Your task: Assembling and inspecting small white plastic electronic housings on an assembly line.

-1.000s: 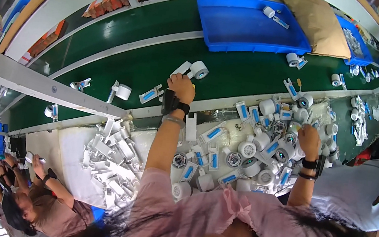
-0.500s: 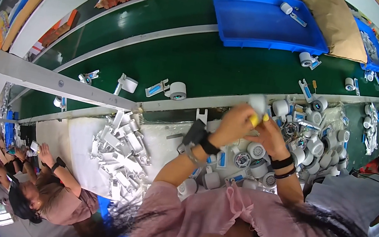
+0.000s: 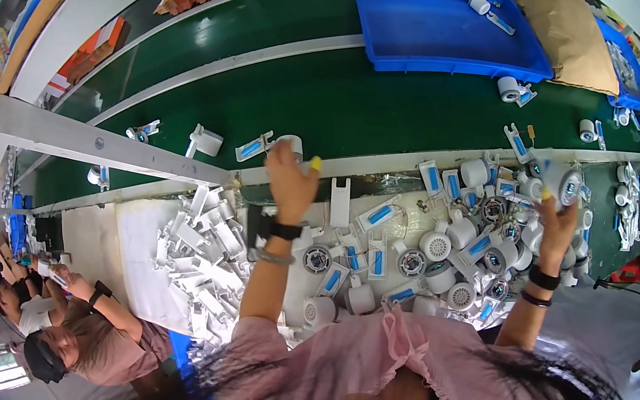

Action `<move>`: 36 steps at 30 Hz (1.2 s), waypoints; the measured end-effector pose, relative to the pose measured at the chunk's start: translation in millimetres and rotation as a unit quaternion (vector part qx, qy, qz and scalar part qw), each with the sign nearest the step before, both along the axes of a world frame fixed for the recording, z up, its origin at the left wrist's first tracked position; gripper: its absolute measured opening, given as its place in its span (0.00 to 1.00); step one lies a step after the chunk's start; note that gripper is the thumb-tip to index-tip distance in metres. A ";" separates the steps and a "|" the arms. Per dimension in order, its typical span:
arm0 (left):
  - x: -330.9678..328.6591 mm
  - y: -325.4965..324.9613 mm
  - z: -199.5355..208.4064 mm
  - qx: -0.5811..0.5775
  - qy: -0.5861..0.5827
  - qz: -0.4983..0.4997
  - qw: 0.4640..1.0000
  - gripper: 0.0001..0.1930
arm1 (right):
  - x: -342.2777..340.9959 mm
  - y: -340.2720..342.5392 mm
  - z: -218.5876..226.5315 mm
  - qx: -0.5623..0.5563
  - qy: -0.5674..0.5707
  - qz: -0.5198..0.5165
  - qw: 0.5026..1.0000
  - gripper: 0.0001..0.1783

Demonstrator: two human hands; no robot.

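Two hands work at once: the left hand (image 3: pixel 289 183) closes on a small white cylindrical part (image 3: pixel 292 144) at the near edge of the green belt (image 3: pixel 334 103), while the right hand (image 3: pixel 557 227) grips a white motor housing (image 3: pixel 562 182) above the heap of parts (image 3: pixel 428 249) on the surface. Placing looks underway; releasing on the belt likely follows.

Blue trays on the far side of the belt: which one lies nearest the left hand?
The big blue tray straight beyond the left hand, holding one white roll; the other blue trays sit far off at the right edge.
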State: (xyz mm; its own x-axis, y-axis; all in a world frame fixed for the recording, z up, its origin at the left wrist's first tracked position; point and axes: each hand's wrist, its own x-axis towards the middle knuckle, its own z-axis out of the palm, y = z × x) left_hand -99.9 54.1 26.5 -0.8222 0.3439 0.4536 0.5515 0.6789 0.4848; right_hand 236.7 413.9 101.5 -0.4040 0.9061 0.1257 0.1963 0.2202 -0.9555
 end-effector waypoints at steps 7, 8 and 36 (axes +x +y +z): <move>-40.1 -13.0 -22.0 -0.158 -0.064 0.064 0.983 0.39 | 57.3 41.8 -20.2 0.198 -0.495 -0.094 0.841 0.26; -42.2 -14.1 -25.6 -0.158 -0.037 0.063 0.985 0.39 | 62.2 44.2 -28.0 0.197 -0.495 -0.093 0.841 0.26; -68.2 15.2 -59.8 -0.210 -0.067 -0.024 0.975 0.29 | -194.6 60.7 -31.9 0.277 -0.379 0.119 0.875 0.31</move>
